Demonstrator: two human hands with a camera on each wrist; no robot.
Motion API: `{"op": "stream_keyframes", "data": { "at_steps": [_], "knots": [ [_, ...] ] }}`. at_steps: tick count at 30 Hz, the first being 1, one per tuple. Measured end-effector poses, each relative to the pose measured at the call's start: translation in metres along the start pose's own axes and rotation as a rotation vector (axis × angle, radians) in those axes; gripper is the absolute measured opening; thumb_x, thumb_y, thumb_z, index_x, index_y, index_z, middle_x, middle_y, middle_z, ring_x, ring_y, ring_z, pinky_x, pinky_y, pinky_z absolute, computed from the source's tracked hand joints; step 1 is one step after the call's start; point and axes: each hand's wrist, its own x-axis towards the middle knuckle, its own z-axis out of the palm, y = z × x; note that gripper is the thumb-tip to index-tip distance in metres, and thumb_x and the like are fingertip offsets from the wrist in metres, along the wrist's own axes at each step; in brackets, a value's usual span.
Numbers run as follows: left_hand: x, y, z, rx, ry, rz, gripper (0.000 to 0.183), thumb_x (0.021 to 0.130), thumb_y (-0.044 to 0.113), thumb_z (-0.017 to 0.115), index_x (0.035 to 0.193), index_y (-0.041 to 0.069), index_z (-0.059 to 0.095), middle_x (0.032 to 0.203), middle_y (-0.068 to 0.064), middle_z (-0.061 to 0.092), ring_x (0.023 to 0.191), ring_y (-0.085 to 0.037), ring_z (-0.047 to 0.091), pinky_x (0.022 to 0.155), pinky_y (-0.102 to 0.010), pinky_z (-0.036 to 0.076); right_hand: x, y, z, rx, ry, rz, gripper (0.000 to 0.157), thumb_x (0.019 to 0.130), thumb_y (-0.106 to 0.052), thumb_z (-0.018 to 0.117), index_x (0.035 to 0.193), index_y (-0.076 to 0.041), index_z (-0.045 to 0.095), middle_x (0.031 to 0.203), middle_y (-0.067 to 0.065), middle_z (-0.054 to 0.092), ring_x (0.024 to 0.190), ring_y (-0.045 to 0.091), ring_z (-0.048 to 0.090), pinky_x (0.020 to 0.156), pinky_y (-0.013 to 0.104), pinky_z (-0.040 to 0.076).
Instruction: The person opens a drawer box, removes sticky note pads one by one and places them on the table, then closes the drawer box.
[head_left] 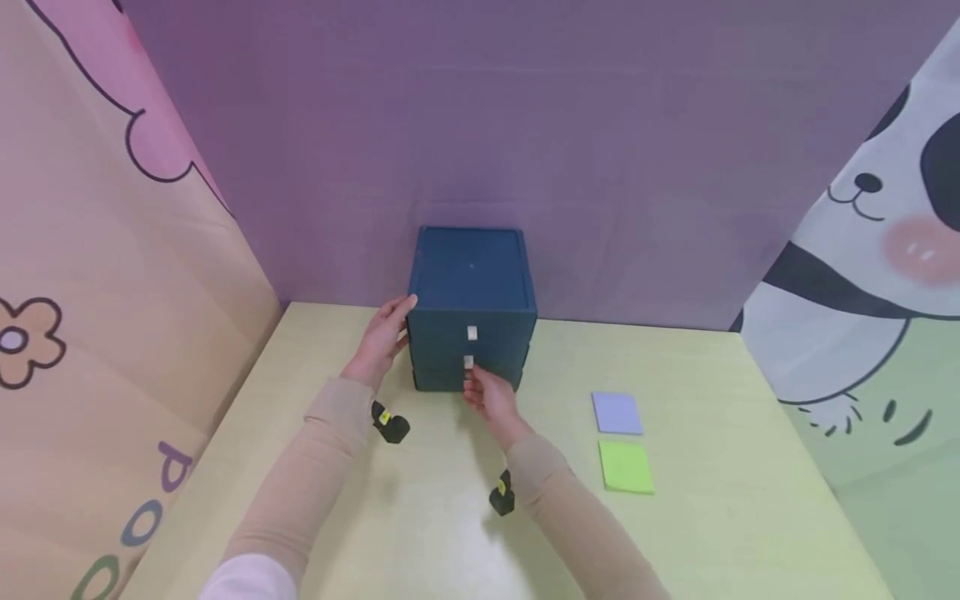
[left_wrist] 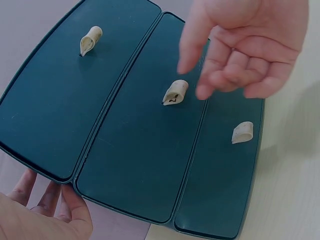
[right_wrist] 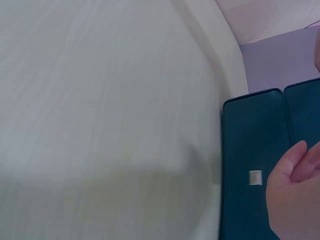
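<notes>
A dark teal cabinet (head_left: 472, 267) with three stacked drawers stands at the back of the table, all drawer fronts flush. Each front bears a small cream pull tab: a top tab (left_wrist: 91, 41), a middle tab (left_wrist: 176, 93) and a bottom tab (left_wrist: 243, 132). My left hand (head_left: 381, 337) rests against the cabinet's left side, its fingertips at the front edge. Before the drawer fronts is my right hand (head_left: 491, 396), its thumb and forefinger spread just short of the middle tab and the other fingers loosely bent. It hides the bottom tab in the head view.
On the table (head_left: 705, 467), to the right, lie a lilac sticky-note pad (head_left: 617, 413) and a lime green one (head_left: 626, 467). A purple backdrop (head_left: 480, 125) hangs right behind the cabinet. Printed cloths border the table at left and right. Black wrist cameras (head_left: 392, 423) sit under both wrists.
</notes>
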Motion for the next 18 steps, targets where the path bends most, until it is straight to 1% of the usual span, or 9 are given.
{"op": "stream_keyframes", "data": {
  "at_steps": [3, 10, 15, 18],
  "knots": [
    [0.000, 0.000, -0.001, -0.009, 0.013, -0.006, 0.061, 0.095, 0.040, 0.053, 0.147, 0.014, 0.034, 0.155, -0.004, 0.025, 0.140, -0.029, 0.027, 0.114, -0.043, 0.027, -0.003, 0.005, -0.003, 0.011, -0.013, 0.015, 0.035, 0.099, -0.018, 0.045, 0.111, 0.012, 0.057, 0.073, -0.003, 0.061, 0.063, 0.004, 0.056, 0.072, 0.024, 0.053],
    [-0.001, 0.001, 0.001, -0.004, 0.005, -0.012, 0.060, 0.095, 0.040, 0.053, 0.146, 0.013, 0.035, 0.155, -0.005, 0.027, 0.140, -0.028, 0.028, 0.114, -0.043, 0.027, -0.005, 0.023, -0.014, 0.069, -0.026, 0.044, 0.029, 0.097, -0.010, 0.042, 0.110, 0.013, 0.055, 0.071, -0.004, 0.060, 0.062, 0.005, 0.055, 0.072, 0.025, 0.052],
    [0.000, 0.002, 0.001, -0.006, -0.001, 0.002, 0.058, 0.096, 0.039, 0.052, 0.144, 0.010, 0.037, 0.153, -0.006, 0.030, 0.139, -0.028, 0.029, 0.115, -0.043, 0.026, -0.007, 0.031, -0.018, 0.057, -0.012, 0.088, 0.031, 0.097, -0.011, 0.042, 0.112, 0.012, 0.055, 0.069, -0.005, 0.057, 0.062, 0.004, 0.054, 0.072, 0.023, 0.051],
    [0.001, 0.002, 0.000, -0.007, -0.003, 0.007, 0.057, 0.096, 0.039, 0.052, 0.142, 0.008, 0.038, 0.151, -0.007, 0.032, 0.138, -0.028, 0.030, 0.115, -0.043, 0.027, -0.007, 0.034, -0.021, 0.056, -0.011, 0.105, 0.029, 0.097, -0.013, 0.042, 0.109, 0.009, 0.056, 0.068, -0.005, 0.056, 0.062, 0.004, 0.053, 0.072, 0.023, 0.049]
  ]
}}
